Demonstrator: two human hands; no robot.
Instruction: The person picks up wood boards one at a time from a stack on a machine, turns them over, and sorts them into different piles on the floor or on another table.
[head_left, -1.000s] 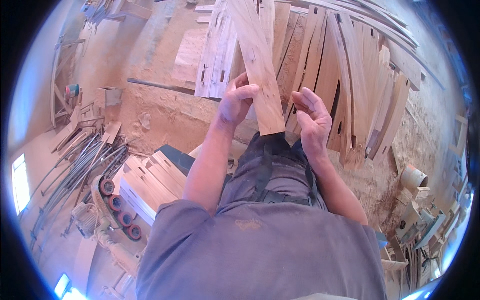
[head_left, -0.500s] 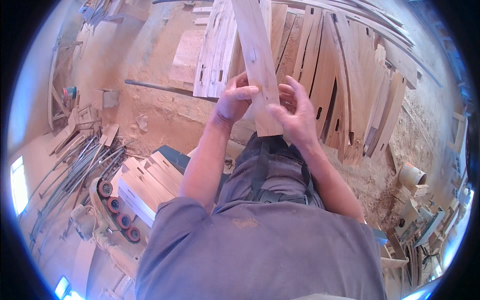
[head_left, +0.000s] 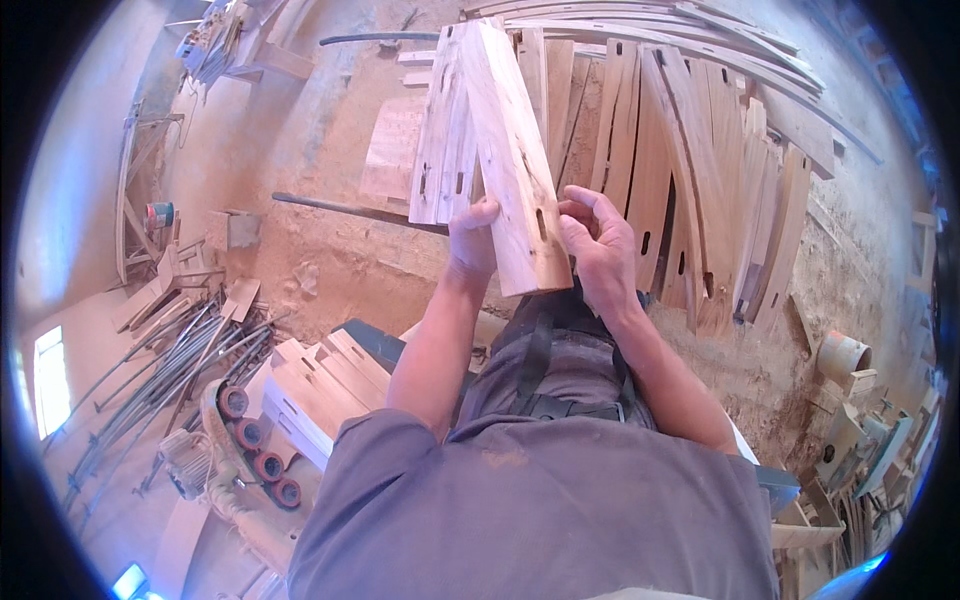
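A long pale wooden board (head_left: pixel 512 150) slants up and away in front of me, its near end above my lap. Along its right edge, close to that end, a narrow slot (head_left: pixel 541 222) shows. My left hand (head_left: pixel 473 242) grips the left edge, the thumb on the edge and the fingers hidden beneath. At the right edge, beside the slot, my right hand (head_left: pixel 606 252) has its fingers curled and its thumb against the board. Behind the held board lie slotted pale boards (head_left: pixel 432 150), and more slotted boards (head_left: pixel 650 200) spread to the right.
Left of me stand a stack of cut wood pieces (head_left: pixel 325 385), a machine with red-rimmed rollers (head_left: pixel 250 433) and a heap of metal rods (head_left: pixel 165 375). A dark bar (head_left: pixel 350 208) lies ahead on the dusty floor. A round can (head_left: pixel 843 355) stands at right.
The board has turned, bringing its slotted edge into view, and its near end has shifted slightly right and nearer. My right fingers have curled in more. The whole view has shifted slightly.
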